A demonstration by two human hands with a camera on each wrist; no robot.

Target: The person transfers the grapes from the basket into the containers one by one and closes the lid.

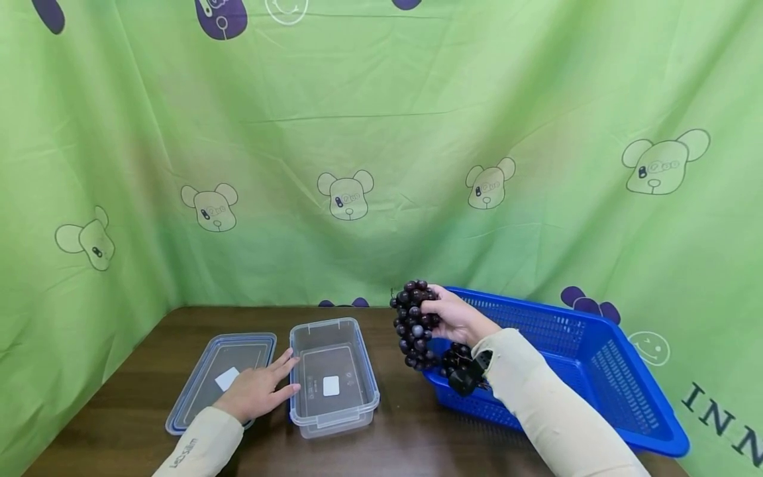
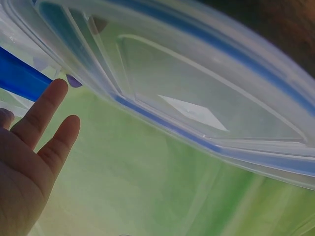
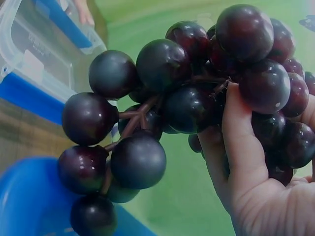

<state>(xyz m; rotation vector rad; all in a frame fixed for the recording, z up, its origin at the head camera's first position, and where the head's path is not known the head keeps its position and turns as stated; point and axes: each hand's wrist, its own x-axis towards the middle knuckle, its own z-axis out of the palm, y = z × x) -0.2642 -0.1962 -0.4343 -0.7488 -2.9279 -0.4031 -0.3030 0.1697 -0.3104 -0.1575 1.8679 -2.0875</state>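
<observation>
My right hand (image 1: pixel 457 315) grips a bunch of dark purple grapes (image 1: pixel 412 324) over the left rim of a blue plastic basket (image 1: pixel 596 371). In the right wrist view the thumb presses in among the grapes (image 3: pixel 138 160), and brown stems show between them. My left hand (image 1: pixel 257 389) reaches its straight, spread fingers to the left side of a clear plastic container (image 1: pixel 334 344) with a small white label on its floor. Under and beside that hand lies a clear lid (image 1: pixel 238 351) with a blue seal and a white label.
Everything stands on a dark brown wooden table (image 1: pixel 405 437). A green curtain (image 1: pixel 381 252) printed with bear heads hangs close behind. The basket covers the right part of the table, its walls slotted.
</observation>
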